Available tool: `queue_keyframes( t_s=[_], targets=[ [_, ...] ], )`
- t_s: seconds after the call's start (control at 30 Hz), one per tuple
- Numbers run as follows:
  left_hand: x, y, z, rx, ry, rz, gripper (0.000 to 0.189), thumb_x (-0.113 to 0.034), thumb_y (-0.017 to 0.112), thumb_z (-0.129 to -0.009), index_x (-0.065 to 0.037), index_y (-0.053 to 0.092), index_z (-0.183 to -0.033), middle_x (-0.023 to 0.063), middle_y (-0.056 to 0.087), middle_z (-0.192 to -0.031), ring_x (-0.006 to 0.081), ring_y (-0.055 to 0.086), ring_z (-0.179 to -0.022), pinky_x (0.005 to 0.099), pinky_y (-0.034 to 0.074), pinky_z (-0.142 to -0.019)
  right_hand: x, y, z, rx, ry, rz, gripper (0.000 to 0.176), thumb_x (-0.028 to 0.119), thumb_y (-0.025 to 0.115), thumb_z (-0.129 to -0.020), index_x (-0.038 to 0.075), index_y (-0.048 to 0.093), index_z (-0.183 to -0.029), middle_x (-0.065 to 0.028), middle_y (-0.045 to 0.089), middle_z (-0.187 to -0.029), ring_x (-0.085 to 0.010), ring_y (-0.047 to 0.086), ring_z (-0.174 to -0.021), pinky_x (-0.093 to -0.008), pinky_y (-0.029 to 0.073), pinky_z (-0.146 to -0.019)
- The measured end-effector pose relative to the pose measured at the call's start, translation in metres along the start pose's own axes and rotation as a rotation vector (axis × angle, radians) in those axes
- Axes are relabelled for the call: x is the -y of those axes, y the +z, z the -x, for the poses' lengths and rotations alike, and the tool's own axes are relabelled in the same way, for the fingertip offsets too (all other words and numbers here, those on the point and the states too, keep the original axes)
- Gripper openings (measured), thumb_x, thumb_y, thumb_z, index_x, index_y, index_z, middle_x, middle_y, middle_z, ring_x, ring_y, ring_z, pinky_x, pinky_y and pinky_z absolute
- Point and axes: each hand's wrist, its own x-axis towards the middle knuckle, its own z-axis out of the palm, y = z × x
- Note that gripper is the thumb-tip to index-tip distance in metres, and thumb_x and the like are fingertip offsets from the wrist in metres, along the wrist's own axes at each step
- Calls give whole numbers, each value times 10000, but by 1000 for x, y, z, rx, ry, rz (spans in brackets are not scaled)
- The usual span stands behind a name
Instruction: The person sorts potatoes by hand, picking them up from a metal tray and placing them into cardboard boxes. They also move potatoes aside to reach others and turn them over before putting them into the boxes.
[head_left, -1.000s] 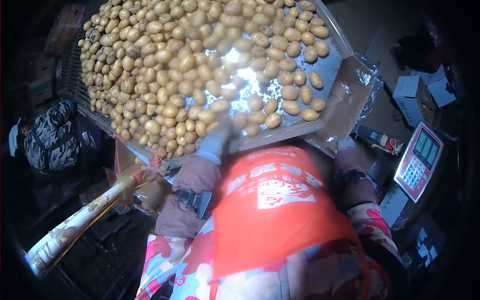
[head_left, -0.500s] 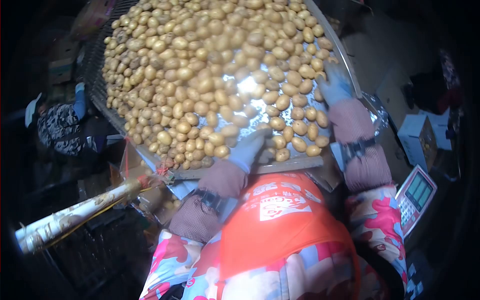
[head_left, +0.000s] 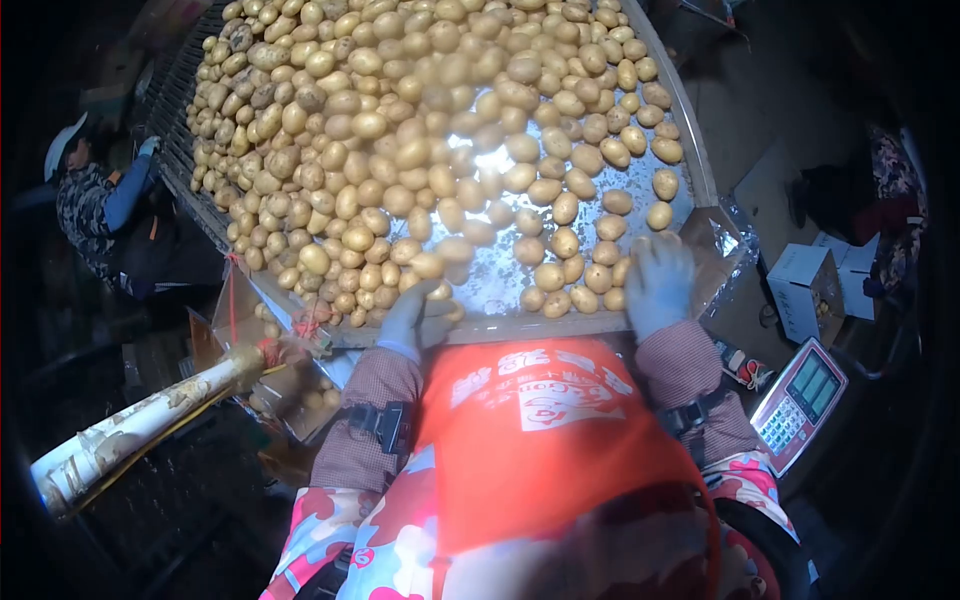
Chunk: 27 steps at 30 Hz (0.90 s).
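Observation:
Many yellow potatoes (head_left: 370, 125) lie heaped on a metal sorting table (head_left: 480, 290) with a raised rim. My left hand (head_left: 417, 318), in a pale glove, is at the near rim beside the lower potatoes, its fingers curved and spread apart; nothing shows in it. My right hand (head_left: 660, 282), gloved too, rests at the near right corner, right of a small group of potatoes. Its fingers lie forward on the table, slightly apart, and touch the edge of that group. A red apron (head_left: 560, 450) hangs in front of my body.
A co-worker (head_left: 105, 210) in a cap stands at the left. A white pole (head_left: 140, 430) juts out at the lower left. On the right are a scale with keypad (head_left: 800, 405), open cartons (head_left: 800, 290) and part of another person (head_left: 890, 220).
My left hand has moved left along the near rim. My right hand has come down from the right side towards the near corner. Potatoes on the right now sit differently; the view has shifted.

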Motion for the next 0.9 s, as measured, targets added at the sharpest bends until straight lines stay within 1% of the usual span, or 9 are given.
queue_keyframes(
  t_s=[0.17, 0.27, 0.33, 0.47, 0.53, 0.63, 0.7, 0.8, 0.9],
  targets=[
    [-4, 2, 5, 13, -5, -43, 470, -445, 591, -941, -125, 617, -1283, 145, 716, -1081, 260, 679, -933, 342, 500, -778, 57, 28, -11, -226, -389, -203, 328, 154, 657, -795, 89, 657, -1117, -174, 619, -1154, -410, 565, -1138, -552, 433, -970],
    [-2, -5, -2, 19, 15, -15, 475, -445, 592, -941, -112, 621, -1278, 152, 719, -1080, 262, 684, -941, 348, 511, -781, 29, 16, -45, 141, 32, 13, 261, 178, 681, -810, 89, 690, -1055, -140, 675, -1047, -370, 622, -1014, -498, 478, -914],
    [1, -6, -2, 29, 24, 12, 477, -442, 599, -937, -99, 624, -1267, 154, 722, -1066, 265, 690, -935, 355, 519, -773, 6, -18, -78, 124, 272, 112, 246, 190, 699, -833, 95, 713, -1059, -125, 704, -1041, -346, 653, -954, -462, 504, -874],
    [-3, -2, 5, 17, 48, 94, 470, -421, 639, -913, -74, 632, -1230, 158, 726, -1009, 275, 706, -868, 359, 536, -711, 15, -27, -188, -336, -255, -427, 313, 214, 688, -889, 103, 694, -1181, -143, 688, -1099, -363, 635, -1075, -471, 497, -948],
    [-2, -3, 5, 20, 49, 130, 466, -410, 662, -901, -61, 641, -1208, 163, 725, -983, 274, 714, -842, 357, 553, -697, 56, -10, -242, -179, -147, -541, 441, 245, 694, -888, 157, 627, -1314, -172, 646, -1219, -363, 608, -1163, -453, 484, -1010],
    [-2, -6, 2, -1, 33, 163, 465, -398, 683, -892, -36, 654, -1182, 166, 721, -953, 271, 722, -836, 362, 579, -722, 113, -23, -268, -28, -113, -76, 550, 266, 710, -869, 222, 562, -1396, -192, 593, -1316, -364, 594, -1199, -432, 481, -1035],
    [-1, -4, 2, -37, 49, 201, 463, -388, 684, -893, -22, 654, -1175, 164, 719, -929, 282, 722, -818, 378, 581, -736, 110, -3, -277, -51, -104, -171, 580, 270, 726, -853, 238, 556, -1406, -201, 577, -1333, -371, 589, -1206, -442, 489, -1025],
    [-2, -6, 4, -22, 44, 186, 421, -365, 632, -945, -37, 640, -1209, 164, 710, -1029, 287, 710, -899, 392, 576, -793, 92, 14, -281, 140, 15, -812, 603, 283, 768, -827, 244, 578, -1397, -199, 632, -1238, -334, 600, -1198, -424, 498, -1007],
    [41, -34, -49, 399, 103, 543, 378, -295, 559, -1003, -49, 597, -1287, 135, 670, -1200, 268, 643, -1121, 426, 526, -949, 127, -42, -214, 326, 41, -921, 600, 273, 770, -844, 162, 581, -1403, -170, 674, -1203, -277, 617, -1180, -366, 483, -1022]
  ],
)
